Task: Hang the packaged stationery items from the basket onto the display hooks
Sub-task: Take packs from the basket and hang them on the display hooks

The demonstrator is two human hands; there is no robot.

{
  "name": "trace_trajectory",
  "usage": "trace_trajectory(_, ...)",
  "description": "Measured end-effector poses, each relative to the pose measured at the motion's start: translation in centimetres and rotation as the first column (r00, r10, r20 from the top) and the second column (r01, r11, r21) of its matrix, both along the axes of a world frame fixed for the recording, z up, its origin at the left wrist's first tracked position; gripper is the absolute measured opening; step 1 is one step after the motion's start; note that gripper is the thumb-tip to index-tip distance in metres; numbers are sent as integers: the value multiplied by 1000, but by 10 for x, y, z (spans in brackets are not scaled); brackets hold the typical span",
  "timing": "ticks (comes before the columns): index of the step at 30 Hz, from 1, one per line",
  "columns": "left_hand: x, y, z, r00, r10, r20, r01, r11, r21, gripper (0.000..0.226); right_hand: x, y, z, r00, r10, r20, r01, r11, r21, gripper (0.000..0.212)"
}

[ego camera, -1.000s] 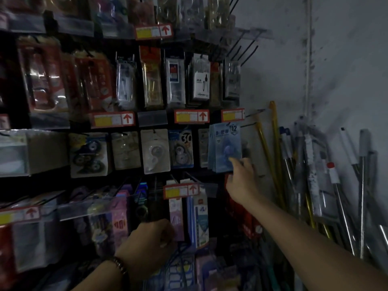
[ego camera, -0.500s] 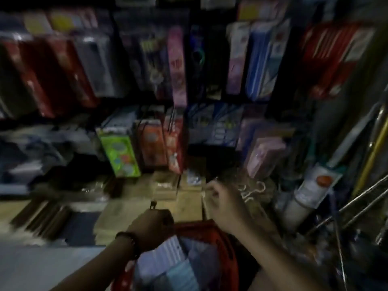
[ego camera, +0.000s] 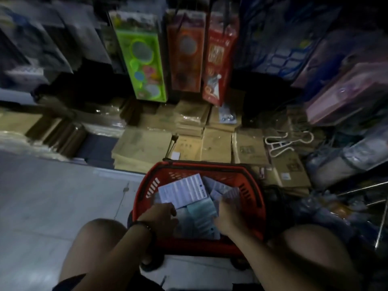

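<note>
Crouched over red basket point(ego camera: 197, 169), lower centre of frame. My left hand point(ego camera: 159, 215) and right hand point(ego camera: 227, 216), apart, rest on packaged stationery point(ego camera: 182, 190) inside, sorting for the next pick; grip unclear.

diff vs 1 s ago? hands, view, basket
The view dropped from the hook wall to the floor. The right hand, then up at a blue packet on a hook, came down into the red basket. The left hand, earlier low by the display, now lies on the packets in it. Whether either has gripped a packet is unclear. The wristband stays on the left wrist.
</note>
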State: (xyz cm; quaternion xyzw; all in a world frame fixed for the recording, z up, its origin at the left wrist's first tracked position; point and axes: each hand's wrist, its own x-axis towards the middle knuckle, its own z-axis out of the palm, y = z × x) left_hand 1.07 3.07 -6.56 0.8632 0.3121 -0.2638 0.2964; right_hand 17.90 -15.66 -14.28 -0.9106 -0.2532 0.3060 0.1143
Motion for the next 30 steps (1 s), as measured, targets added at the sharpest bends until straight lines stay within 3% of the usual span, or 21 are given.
trace_trajectory(3, 11, -4, -9, 1000, -27, 2, 27, 999, -43, 33, 1, -4, -29, 996, -80, 43, 84, 993, -81, 96)
trace_trajectory(5, 16, -2, -14, 999, -43, -11, 42, 998, -48, 31, 0, -8, -39, 992, -104, 73, 110, 991, -81, 102)
trace_trajectory(10, 26, 7, -17, 999, -40, -27, 38, 998, -51, 29, -5, -3, -31, 952, 59, 299, 30, 958, -284, 46)
trace_trajectory(12, 31, 8, -15, 999, -44, -16, 44, 998, -41, 28, -3, 0, -19, 955, 34, 293, 52, 959, -278, 32)
trace_trajectory(15, 32, 6, -14, 1000, -22, 8, 23, 999, -37, 25, 8, 2, 12, 957, -86, 277, 135, 977, -163, 24)
trace_trajectory(18, 31, 3, -11, 999, 16, 42, -14, 999, -42, 24, 23, 0, 49, 916, -74, 394, 107, 992, -62, 24)
trace_trajectory(20, 29, 1, -10, 995, 53, 84, -48, 997, -59, 30, 33, -5, 65, 893, -128, 431, 73, 987, 142, 23)
trace_trajectory(22, 24, -2, -11, 982, 122, 146, -113, 991, -73, 45, 38, -9, 76, 925, -187, 330, 41, 914, 404, 23)
trace_trajectory(24, 18, -4, -8, 934, 229, 273, -213, 973, -87, 66, 35, -11, 85, 962, -187, 197, 49, 833, 551, 20)
trace_trajectory(27, 11, 0, 3, 825, 355, 439, -326, 934, -144, 84, 26, -9, 93, 987, -151, -47, 145, 747, 649, 20)
trace_trajectory(30, 8, 1, 12, 740, 536, 406, -433, 842, -323, 106, 14, -1, 91, 959, -192, -210, 285, 666, 690, 20)
